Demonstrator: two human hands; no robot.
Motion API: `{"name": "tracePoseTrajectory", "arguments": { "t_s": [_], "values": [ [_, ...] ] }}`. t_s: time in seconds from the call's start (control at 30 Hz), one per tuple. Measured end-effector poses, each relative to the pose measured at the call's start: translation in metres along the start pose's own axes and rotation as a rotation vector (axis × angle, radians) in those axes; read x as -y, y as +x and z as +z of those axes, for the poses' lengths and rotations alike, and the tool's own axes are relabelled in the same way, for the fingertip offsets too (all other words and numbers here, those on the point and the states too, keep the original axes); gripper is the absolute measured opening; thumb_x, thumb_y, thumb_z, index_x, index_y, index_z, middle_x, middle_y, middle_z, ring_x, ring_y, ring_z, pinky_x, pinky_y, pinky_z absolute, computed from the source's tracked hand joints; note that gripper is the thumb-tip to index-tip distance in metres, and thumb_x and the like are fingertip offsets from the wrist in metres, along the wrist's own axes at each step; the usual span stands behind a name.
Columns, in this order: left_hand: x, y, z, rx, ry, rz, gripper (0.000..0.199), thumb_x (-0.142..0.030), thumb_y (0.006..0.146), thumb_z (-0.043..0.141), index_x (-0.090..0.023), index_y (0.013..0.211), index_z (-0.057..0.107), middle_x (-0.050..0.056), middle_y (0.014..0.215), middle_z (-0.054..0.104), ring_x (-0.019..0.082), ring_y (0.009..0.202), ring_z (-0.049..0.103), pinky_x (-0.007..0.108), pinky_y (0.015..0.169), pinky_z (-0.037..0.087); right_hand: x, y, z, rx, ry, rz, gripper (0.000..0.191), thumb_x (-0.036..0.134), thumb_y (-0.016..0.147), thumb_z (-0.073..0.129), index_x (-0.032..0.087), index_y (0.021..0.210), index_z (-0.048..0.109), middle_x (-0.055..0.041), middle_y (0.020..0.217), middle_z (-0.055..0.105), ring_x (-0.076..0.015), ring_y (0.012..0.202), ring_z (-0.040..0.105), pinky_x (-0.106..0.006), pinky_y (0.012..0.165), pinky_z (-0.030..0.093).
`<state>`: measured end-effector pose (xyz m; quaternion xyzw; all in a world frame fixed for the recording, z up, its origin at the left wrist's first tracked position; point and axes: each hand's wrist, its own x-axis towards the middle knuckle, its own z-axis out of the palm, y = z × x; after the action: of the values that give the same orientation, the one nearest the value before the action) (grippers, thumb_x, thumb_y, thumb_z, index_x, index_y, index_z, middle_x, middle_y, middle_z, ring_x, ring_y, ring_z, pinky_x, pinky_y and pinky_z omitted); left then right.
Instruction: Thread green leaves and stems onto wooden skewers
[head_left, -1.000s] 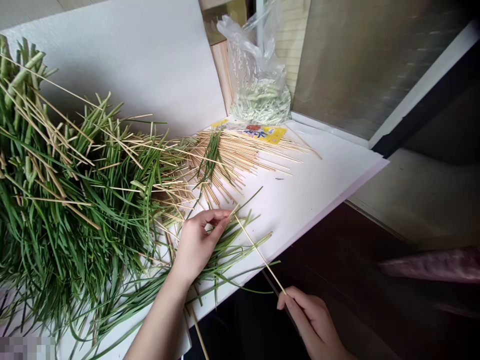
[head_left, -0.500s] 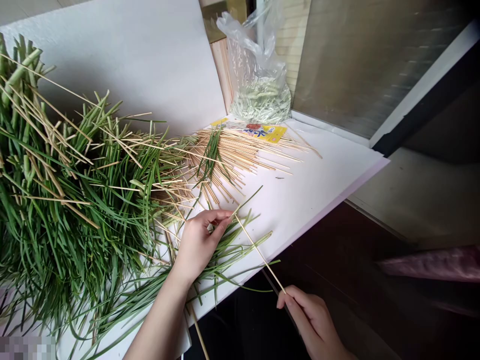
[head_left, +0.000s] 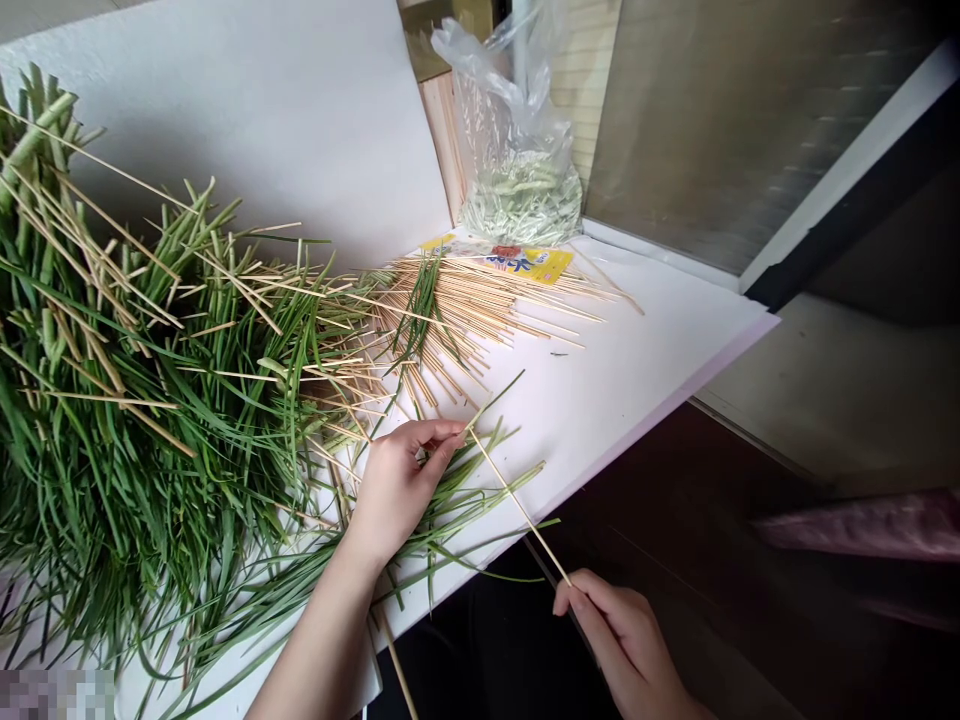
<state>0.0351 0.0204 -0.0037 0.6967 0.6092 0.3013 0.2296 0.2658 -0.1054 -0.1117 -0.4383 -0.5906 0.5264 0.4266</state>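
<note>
Near the middle of the white table [head_left: 622,370], my left hand [head_left: 405,480] pinches a green stalk [head_left: 495,395] between thumb and forefinger. At lower right, past the table's edge, my right hand [head_left: 622,635] grips the lower end of a thin wooden skewer [head_left: 517,500]. The skewer slants up to the left, and its far end meets the stalk at my left fingertips; whether it pierces the stalk is too small to tell. Loose green stalks [head_left: 300,580] lie on the table under and beside my left hand.
A big heap of green stalks [head_left: 150,470] with skewers among them fills the left side. Many skewers [head_left: 465,310] fan out at the back beside a yellow packet [head_left: 551,266]. Behind stands a clear plastic bag [head_left: 525,180] with pale green pieces. A white panel [head_left: 262,110] rises at back left.
</note>
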Motion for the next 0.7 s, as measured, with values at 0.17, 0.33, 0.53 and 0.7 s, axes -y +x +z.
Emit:
{"name": "tracePoseTrajectory", "arguments": {
  "t_s": [0.17, 0.33, 0.53, 0.7],
  "values": [
    [0.0002, -0.0004, -0.0011, -0.009, 0.002, 0.001, 0.020, -0.037, 0.092, 0.066, -0.023, 0.098, 0.078, 0.002, 0.096, 0.080, 0.018, 0.084, 0.073, 0.026, 0.077, 0.054, -0.0011, -0.0006, -0.0001, 0.002, -0.008, 0.014, 0.036, 0.032, 0.109, 0.038, 0.021, 0.082, 0.060, 0.0078, 0.059, 0.031, -0.0102, 0.047, 0.029, -0.025, 0.047, 0.025],
    [0.0006, 0.0000, -0.0013, -0.001, -0.001, 0.000, 0.021, -0.038, 0.092, 0.066, -0.023, 0.098, 0.079, 0.002, 0.096, 0.080, 0.018, 0.083, 0.072, 0.025, 0.072, 0.053, -0.0016, -0.0002, -0.0002, 0.005, -0.008, 0.018, 0.036, 0.032, 0.108, 0.038, 0.021, 0.082, 0.060, 0.0082, 0.058, 0.031, -0.0099, 0.047, 0.028, -0.025, 0.047, 0.024],
    [0.0001, 0.0006, -0.0002, 0.006, 0.013, 0.005, 0.021, -0.036, 0.092, 0.065, -0.021, 0.099, 0.078, 0.003, 0.096, 0.080, 0.018, 0.083, 0.072, 0.026, 0.079, 0.053, -0.0004, -0.0009, -0.0003, 0.008, -0.003, 0.020, 0.036, 0.033, 0.108, 0.038, 0.021, 0.083, 0.060, 0.0081, 0.058, 0.030, -0.0102, 0.046, 0.028, -0.025, 0.047, 0.024],
    [-0.0007, -0.0006, -0.0010, -0.003, 0.018, 0.018, 0.021, -0.036, 0.092, 0.065, -0.021, 0.097, 0.078, 0.004, 0.095, 0.080, 0.018, 0.079, 0.071, 0.026, 0.075, 0.054, 0.0017, 0.0006, -0.0005, 0.007, -0.017, 0.036, 0.037, 0.034, 0.108, 0.037, 0.021, 0.082, 0.060, 0.0075, 0.058, 0.031, -0.0106, 0.047, 0.029, -0.026, 0.047, 0.025]
  ]
}}
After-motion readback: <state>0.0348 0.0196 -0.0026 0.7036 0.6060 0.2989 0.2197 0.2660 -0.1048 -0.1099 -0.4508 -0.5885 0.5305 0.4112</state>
